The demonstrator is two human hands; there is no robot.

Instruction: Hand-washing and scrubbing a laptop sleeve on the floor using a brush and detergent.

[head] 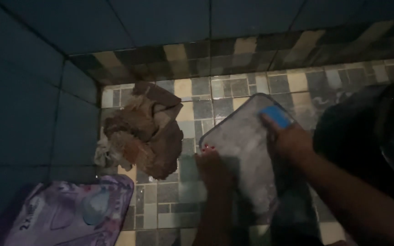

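A flat rectangular tray [238, 136] with rounded corners, covered in white suds, is tilted over a mosaic tile floor [169, 200]. My left hand [213, 166] grips its lower left edge. My right hand [288, 141] presses a blue sponge [277, 116] against the tray's upper right part. The lower end of the tray is hidden in shadow behind my arms.
A crumpled brown cloth [147, 134] lies on the floor left of the tray, near the corner of dark tiled walls [28, 105]. A purple plastic packet [69, 214] lies at the bottom left. Something dark and bulky [370, 132] fills the right side.
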